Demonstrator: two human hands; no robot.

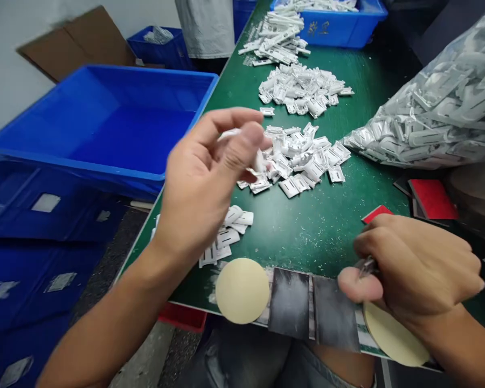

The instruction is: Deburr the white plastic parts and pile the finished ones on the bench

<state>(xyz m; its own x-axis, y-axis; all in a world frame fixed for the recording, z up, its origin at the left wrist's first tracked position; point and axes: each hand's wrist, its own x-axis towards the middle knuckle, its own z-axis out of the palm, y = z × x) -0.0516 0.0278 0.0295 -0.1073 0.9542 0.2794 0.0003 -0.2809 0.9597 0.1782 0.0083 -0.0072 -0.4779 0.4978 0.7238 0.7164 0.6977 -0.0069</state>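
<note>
My left hand is raised over the table's left side, its fingers curled round a small white plastic part that they partly hide and motion blurs. Just beyond it spreads a pile of white slotted plastic parts. More curved white parts lie below that wrist, partly covered by it. Above the front edge at right, my right hand is closed, pinching a slim metal tool between thumb and forefinger; most of the tool is hidden. Beneath the hands are two dark sanding pads and round cream discs.
The green table carries further heaps of white parts and a filled blue bin. A clear bag of parts bulges in at right, near red pads. A large blue tub stands left; a person is behind.
</note>
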